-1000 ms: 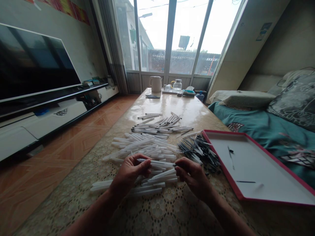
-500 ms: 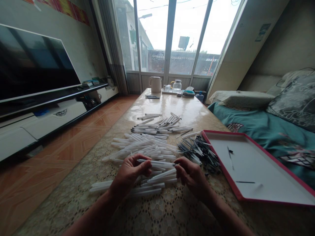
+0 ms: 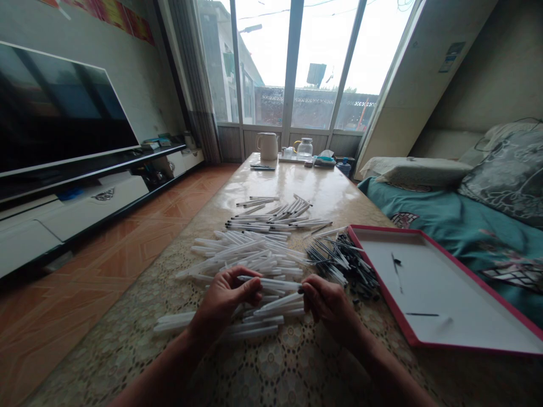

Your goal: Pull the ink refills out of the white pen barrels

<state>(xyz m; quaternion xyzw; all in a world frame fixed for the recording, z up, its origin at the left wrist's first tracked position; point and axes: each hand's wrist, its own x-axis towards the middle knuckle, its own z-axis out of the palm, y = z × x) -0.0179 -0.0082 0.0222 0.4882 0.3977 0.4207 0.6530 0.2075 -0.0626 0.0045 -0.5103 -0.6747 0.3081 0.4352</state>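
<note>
Slightly lower now, the right hand [image 3: 328, 301] — like the left hand [image 3: 227, 291] — pinches a pen [image 3: 280, 283].

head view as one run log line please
left hand: holds white pen | right hand: at its dark end | dark pen parts: piled beside tray

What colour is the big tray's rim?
Pinkish red; the tray's rim shows best in the head view.

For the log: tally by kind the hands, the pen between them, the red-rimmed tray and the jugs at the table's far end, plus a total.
Left hand and right hand: 2
Pen: 1
Red-rimmed tray: 1
Pale jug and glass jug: 2
Total: 6
</note>
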